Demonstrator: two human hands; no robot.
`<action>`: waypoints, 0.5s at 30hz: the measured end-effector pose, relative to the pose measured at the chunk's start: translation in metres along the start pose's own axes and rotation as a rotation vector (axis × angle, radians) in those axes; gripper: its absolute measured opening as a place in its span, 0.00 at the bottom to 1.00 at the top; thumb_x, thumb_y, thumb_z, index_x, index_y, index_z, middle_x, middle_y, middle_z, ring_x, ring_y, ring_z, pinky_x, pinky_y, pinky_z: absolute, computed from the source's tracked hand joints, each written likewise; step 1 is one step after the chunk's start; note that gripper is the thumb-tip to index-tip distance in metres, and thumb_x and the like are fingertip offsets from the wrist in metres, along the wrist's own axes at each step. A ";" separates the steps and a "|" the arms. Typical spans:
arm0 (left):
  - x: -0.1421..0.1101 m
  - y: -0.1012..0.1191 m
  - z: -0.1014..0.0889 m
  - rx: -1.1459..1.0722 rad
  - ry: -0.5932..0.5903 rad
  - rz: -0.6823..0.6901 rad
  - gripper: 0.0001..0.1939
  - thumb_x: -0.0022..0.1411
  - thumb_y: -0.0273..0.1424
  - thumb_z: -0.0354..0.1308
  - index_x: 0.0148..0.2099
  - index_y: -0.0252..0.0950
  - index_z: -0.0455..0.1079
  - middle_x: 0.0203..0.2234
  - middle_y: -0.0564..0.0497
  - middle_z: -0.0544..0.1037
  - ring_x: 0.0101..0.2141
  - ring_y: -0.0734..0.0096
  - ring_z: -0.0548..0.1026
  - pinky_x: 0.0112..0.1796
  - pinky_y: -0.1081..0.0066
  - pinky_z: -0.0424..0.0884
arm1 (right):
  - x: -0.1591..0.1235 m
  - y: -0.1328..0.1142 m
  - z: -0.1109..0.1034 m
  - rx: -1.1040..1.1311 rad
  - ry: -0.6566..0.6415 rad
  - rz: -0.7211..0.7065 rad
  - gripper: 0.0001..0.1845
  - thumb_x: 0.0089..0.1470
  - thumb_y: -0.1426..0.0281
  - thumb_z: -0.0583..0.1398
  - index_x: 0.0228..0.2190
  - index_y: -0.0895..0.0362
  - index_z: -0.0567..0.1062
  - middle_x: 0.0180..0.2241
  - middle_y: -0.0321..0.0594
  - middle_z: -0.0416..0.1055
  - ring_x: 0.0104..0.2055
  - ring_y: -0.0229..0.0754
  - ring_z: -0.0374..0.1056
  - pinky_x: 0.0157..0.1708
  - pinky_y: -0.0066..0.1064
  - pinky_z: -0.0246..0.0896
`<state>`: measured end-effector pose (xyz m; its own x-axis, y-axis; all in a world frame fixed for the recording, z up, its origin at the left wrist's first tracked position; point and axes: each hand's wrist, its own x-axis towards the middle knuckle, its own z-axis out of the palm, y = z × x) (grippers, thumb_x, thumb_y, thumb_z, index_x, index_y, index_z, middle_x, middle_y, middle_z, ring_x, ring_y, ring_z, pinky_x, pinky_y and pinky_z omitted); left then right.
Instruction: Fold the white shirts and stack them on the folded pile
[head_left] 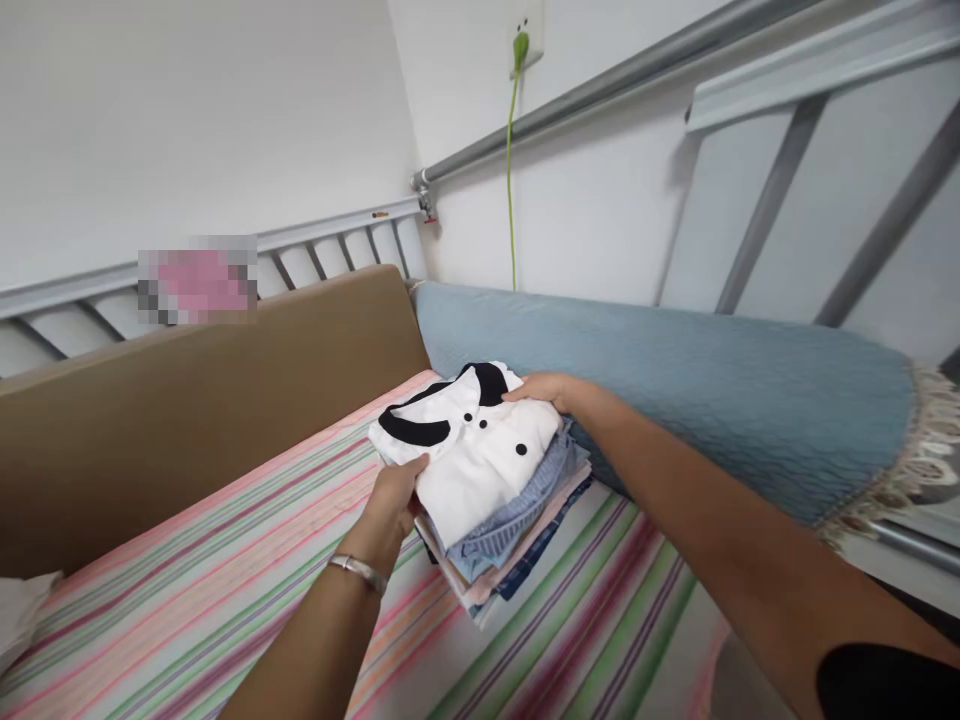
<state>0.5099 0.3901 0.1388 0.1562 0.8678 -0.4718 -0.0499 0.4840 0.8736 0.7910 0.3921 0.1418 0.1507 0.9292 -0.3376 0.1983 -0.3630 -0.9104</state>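
A folded white shirt [480,480] with a black collar and black buttons lies on top of a stack of folded clothes [517,530]. Blue, pink and dark blue fabric edges show in the stack under it. My left hand [397,490], with a silver bracelet at the wrist, grips the shirt's left side, thumb on top and fingers mostly hidden below the edge. On the far right side, my right hand [546,388] holds the shirt beside the collar, its thumb side on the cloth and the other fingers out of sight.
The stack rests on a striped bed sheet [225,610]. A brown padded board [225,390] runs along the left, a blue padded cover [675,390] along the back right. Behind are metal rails [772,200] and a green cord [510,180] in a wall socket. White cloth [22,615] lies far left.
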 end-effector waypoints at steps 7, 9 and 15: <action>-0.023 -0.002 -0.008 -0.011 -0.042 0.022 0.09 0.56 0.26 0.55 0.40 0.28 0.66 0.25 0.46 0.76 0.20 0.73 0.73 0.24 0.72 0.70 | -0.028 -0.016 0.009 -0.551 0.314 -0.041 0.20 0.50 0.61 0.59 0.41 0.62 0.74 0.44 0.52 0.72 0.47 0.52 0.67 0.46 0.40 0.62; -0.038 -0.004 -0.029 0.000 -0.084 0.055 0.10 0.57 0.30 0.56 0.40 0.29 0.66 0.28 0.44 0.76 0.22 0.72 0.74 0.25 0.73 0.70 | -0.043 -0.017 0.018 -0.603 0.386 -0.088 0.25 0.51 0.61 0.58 0.48 0.63 0.70 0.51 0.55 0.67 0.53 0.55 0.62 0.52 0.43 0.55; -0.109 -0.066 -0.172 0.626 0.150 0.425 0.21 0.53 0.43 0.57 0.47 0.38 0.65 0.40 0.43 0.76 0.39 0.58 0.76 0.33 0.65 0.74 | -0.092 -0.003 0.079 -0.962 0.434 -0.636 0.28 0.58 0.54 0.48 0.56 0.52 0.61 0.60 0.46 0.54 0.61 0.52 0.48 0.57 0.48 0.43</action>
<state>0.3263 0.2829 0.1123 0.1107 0.9925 -0.0525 0.4985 -0.0097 0.8668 0.6999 0.3133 0.1561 0.0396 0.9258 0.3758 0.9588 0.0706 -0.2750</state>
